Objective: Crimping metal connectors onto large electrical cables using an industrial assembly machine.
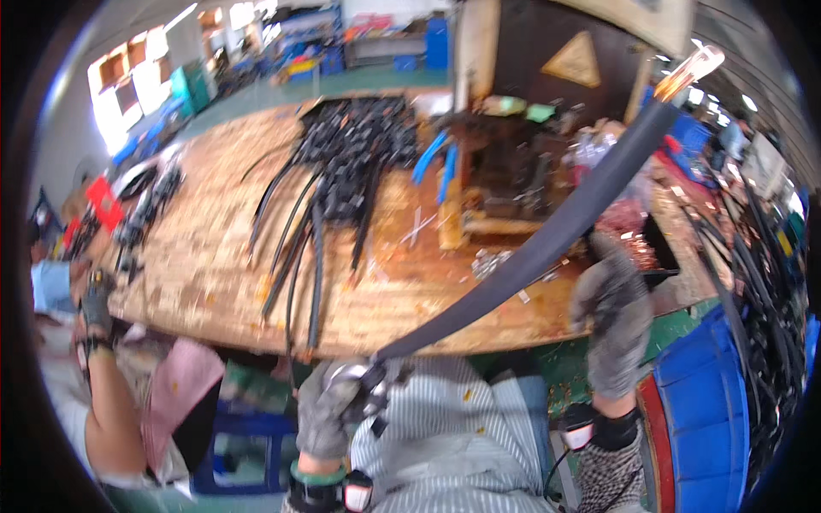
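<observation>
A thick black cable (pixel 530 244) rises from my lap toward the upper right. Bare copper strands (pixel 688 73) stick out of its far end. My left hand (pixel 327 409), in a grey glove, is closed around the near end, where shiny metal parts show; their exact shape is blurred. My right hand (pixel 614 312), in a dirty grey glove, is over the table's front right edge, below the cable. Motion smears its fingers, and whether they touch the cable cannot be made out.
The wooden table (pixel 205 265) bears a heap of black cable pieces (pixel 351 150), blue strips (pixel 447 167) and a dark machine (pixel 522 171). A black bin (pixel 663 272) holds copper bits. Blue sheeting (pixel 701 410) and more cables (pixel 761 299) are at right. A co-worker's gloved hand (pixel 96 299) is at left.
</observation>
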Motion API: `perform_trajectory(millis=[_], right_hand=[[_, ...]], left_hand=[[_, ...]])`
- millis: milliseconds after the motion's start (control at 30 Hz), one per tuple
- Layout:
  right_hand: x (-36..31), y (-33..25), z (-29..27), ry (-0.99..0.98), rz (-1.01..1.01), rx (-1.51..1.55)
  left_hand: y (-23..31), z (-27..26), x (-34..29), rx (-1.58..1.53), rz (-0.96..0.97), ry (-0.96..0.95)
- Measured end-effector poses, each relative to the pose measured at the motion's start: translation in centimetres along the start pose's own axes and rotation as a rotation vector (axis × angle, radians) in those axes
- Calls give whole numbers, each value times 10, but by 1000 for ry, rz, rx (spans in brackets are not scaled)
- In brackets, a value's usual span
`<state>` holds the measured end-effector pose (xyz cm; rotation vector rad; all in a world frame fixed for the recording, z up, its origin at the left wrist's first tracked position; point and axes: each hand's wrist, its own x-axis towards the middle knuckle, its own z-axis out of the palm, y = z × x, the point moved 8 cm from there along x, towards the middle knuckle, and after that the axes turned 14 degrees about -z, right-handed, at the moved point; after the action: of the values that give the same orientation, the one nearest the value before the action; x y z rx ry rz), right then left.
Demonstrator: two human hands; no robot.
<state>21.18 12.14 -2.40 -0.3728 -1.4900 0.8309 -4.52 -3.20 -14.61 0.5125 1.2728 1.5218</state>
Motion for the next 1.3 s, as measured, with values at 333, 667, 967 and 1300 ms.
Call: perform_trajectory(millis=[333, 667, 967, 1300], right_hand=[[-64, 51, 94, -427, 122, -244], [-14, 13, 51, -117, -47, -543], [-13, -2, 49, -254, -156, -765], [-6, -13, 0, -43, -13, -630]], left_hand=[[16, 59, 15, 109, -138, -349], [1, 55, 24, 468, 41, -514], [-41, 48, 35, 472, -272, -374], [-43, 50, 37, 538, -189, -534]])
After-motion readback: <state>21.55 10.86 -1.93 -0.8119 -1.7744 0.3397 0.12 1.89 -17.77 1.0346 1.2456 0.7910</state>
